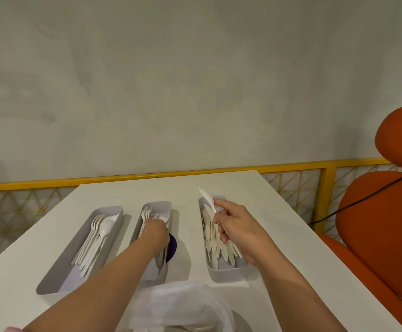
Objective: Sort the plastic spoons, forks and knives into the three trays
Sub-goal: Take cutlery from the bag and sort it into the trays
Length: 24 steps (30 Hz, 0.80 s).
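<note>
Three grey trays side by side on white table. Left tray: spoons. Middle tray: forks. Right tray: knives. Piles too overlapped to count.

Two hands:
- Left hand down on forks in middle tray, fingers hidden, grip impossible to tell.
- Right hand above right tray, thumb and fingers pinching single knife, blade up.

One purple disc beside middle tray.

One clear bag at near edge.

left grip perhaps curled, right grip pinching knife
</note>
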{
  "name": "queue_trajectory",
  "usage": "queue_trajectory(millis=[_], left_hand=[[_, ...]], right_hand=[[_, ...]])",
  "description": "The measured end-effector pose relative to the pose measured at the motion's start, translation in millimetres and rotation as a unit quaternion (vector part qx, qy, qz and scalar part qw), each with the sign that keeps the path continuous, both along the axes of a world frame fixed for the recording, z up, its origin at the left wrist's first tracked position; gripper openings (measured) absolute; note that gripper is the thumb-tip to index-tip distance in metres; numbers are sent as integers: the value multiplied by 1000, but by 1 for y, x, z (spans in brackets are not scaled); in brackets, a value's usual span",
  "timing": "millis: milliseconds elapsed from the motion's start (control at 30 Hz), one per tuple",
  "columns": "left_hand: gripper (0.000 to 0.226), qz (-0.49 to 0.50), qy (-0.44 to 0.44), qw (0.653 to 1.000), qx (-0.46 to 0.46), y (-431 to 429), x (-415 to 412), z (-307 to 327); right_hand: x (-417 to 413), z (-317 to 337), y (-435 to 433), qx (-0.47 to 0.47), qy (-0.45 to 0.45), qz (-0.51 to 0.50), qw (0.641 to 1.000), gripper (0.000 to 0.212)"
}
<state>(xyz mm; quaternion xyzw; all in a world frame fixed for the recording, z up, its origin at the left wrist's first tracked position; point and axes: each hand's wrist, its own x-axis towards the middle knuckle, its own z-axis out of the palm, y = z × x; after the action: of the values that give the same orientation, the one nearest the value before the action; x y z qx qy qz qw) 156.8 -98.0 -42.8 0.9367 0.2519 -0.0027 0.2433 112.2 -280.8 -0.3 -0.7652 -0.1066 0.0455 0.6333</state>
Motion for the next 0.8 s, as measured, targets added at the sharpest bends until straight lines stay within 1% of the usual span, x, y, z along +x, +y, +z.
queue_trajectory(millis=[33,100,167,200,233,267,333,433,467,533,600,667,733,800], left_hand=[[35,-26,2,1000,17,0,-3,-2],[31,-99,44,990,94,3,1,-4],[30,-106,29,989,96,4,0,-3],[34,-99,15,990,99,4,-3,0],[36,-92,23,990,105,4,-2,1],[34,-90,16,991,99,2,-4,4],[20,-100,-3,992,83,-1,-5,11],[36,-130,-50,990,20,-15,-14,25],[37,-153,-71,986,-9,-20,-19,29],[34,-190,-87,972,-104,-31,-34,39],[26,-221,-62,950,-210,-41,-49,46],[18,-236,-30,927,-290,-48,-59,50],[13,-235,-9,907,-349,-52,-66,52],[12,-233,0,898,-372,-54,-69,52]], right_hand=[[0,-1,0,3,-2,2,1000,39],[0,-1,0,11,-3,1,1000,38],[0,0,-1,11,-9,-3,1000,34],[-1,1,-1,12,-11,-4,1000,32],[-1,1,-1,15,-12,-6,1000,30],[-1,2,-1,18,-12,-7,1000,29],[-1,2,0,24,-7,-12,1000,27],[0,0,1,40,-7,-17,999,26],[0,-1,1,47,-9,-20,999,26],[-1,0,1,67,-12,-25,997,28],[-1,1,1,84,-17,-29,996,30],[-2,1,2,101,-21,-37,994,31],[-1,-1,5,107,-27,-49,993,32],[-2,-5,9,104,-28,-53,993,31]])
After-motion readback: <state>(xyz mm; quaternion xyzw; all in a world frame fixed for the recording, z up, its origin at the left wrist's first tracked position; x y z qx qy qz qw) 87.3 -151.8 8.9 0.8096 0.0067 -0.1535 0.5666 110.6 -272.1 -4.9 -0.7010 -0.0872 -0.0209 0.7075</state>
